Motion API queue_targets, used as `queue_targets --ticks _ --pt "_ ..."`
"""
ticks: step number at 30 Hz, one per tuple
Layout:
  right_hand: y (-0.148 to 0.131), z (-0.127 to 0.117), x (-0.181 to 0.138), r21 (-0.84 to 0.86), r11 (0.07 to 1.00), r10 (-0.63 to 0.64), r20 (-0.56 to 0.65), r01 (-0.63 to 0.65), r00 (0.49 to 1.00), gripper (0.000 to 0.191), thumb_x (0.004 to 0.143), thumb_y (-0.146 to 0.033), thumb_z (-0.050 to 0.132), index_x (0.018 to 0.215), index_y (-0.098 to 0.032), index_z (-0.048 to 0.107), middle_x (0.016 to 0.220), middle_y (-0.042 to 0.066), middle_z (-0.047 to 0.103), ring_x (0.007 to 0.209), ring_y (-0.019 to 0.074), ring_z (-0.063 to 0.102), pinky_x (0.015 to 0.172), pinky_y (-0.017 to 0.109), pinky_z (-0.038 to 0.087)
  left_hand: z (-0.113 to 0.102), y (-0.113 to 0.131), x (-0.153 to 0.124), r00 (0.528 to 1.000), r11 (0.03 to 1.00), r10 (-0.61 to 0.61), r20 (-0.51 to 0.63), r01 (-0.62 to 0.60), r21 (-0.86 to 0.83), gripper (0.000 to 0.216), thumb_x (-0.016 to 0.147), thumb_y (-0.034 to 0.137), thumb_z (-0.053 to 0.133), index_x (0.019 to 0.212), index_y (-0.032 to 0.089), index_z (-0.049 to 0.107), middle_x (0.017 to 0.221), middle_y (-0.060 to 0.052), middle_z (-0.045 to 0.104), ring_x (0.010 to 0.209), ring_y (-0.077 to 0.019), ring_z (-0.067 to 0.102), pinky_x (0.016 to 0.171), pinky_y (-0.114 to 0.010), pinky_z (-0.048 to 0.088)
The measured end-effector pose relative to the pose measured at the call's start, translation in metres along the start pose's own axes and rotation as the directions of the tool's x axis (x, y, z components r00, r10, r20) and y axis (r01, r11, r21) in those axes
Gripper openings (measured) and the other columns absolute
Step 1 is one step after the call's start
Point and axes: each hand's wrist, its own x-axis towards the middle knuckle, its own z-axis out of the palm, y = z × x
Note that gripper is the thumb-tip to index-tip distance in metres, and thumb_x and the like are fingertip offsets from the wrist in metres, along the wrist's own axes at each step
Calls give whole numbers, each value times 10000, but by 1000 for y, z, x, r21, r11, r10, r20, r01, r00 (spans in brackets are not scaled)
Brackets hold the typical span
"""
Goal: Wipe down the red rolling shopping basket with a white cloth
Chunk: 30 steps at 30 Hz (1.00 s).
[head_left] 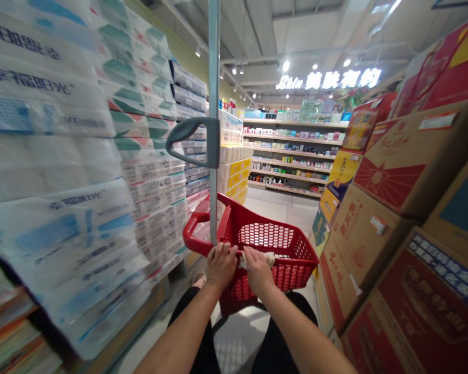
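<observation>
A red plastic shopping cart [273,223] with perforated basket walls stands in front of my legs. From its near left part a tall metal pole [213,208] rises, with a grey loop handle [191,140] halfway up. My left hand [221,266] is closed over the cart's near rim, right beside the pole's foot. Just to its right, my right hand [258,270] grips the same rim. A pale, fluffy-looking thing [270,258] shows at the rim by my right fingers; I cannot make out what it is. Little can be seen inside the basket.
Tall stacks of tissue packs [152,187] line the aisle's left side on a pallet. Cardboard cartons [390,156] are piled close on the right. Pale floor [273,208] runs ahead to shelves [292,150] of small packages, beneath a lit sign [329,79].
</observation>
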Motion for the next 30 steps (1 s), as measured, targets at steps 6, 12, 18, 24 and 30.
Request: queue_targets --ticks 6,12,18,24,30 --pt "13 -2 -6 -49 999 19 -4 -19 1000 693 730 8 384 1401 -159 436 1353 101 531 1242 230 457 1061 409 376 0 1 1 1000 1000 -3 -2 3 15 274 837 219 529 1063 283 669 1116 -52 647 1135 -243 515 983 -392 314" --pt "29 -5 -14 -104 994 37 -2 -37 999 678 737 26 396 1394 -137 443 1358 108 528 1253 227 456 1077 390 358 3 2 3 1000 1000 0 -24 0 10 266 842 214 525 1058 278 667 1098 -53 651 1131 -250 514 992 -399 310" --pt "39 -7 -18 -129 989 71 -1 -71 997 652 755 30 393 1383 -132 458 1351 111 536 1253 222 462 1079 381 354 4 6 6 1000 1000 9 -18 -9 1 263 846 208 517 1057 272 660 1097 -49 648 1135 -254 504 984 -400 309" --pt "45 -5 -20 -118 987 106 -17 -107 994 645 768 20 387 1393 -125 444 1370 105 517 1269 231 438 1086 384 338 8 11 8 1000 1000 10 -18 -10 8 250 846 218 528 1054 267 657 1098 -40 649 1131 -246 505 981 -390 301" --pt "56 -5 -14 -99 982 160 -4 -160 987 682 718 35 369 1379 -109 462 1372 120 511 1288 247 406 1088 415 321 17 16 17 1000 1000 11 18 -11 -11 279 841 233 538 1098 264 642 1125 -48 636 1156 -252 489 999 -402 291"
